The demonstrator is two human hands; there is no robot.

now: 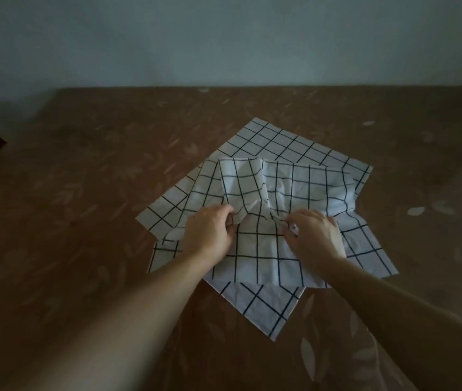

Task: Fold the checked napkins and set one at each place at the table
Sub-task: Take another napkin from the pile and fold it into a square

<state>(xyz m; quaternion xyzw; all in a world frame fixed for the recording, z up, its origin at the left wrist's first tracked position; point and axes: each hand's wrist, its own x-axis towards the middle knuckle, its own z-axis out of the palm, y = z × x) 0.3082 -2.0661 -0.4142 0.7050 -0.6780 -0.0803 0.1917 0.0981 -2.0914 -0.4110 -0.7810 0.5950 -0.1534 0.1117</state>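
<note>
Left hand (pixel 210 231) and right hand (pixel 313 234) pinching top napkin (pixel 258 249) on pile (pixel 280 145), tabletop (pixel 83 165). Risking dragging lower napkins askew, grabbing two layers.

Both forearms blur out at the bottom edge, the left hand (pixel 210 231) and right hand (pixel 313 234) hiding their fingertips in bunched napkin (pixel 255 190).

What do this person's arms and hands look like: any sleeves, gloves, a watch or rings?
Both forearms are bare right up to the bottom edge of the picture, so no sleeves show. The left hand and the right hand wear no gloves, and neither wrist carries a watch or band. No ring is visible, though the dim, blurry picture and the curled fingers leave small things hard to tell.
</note>
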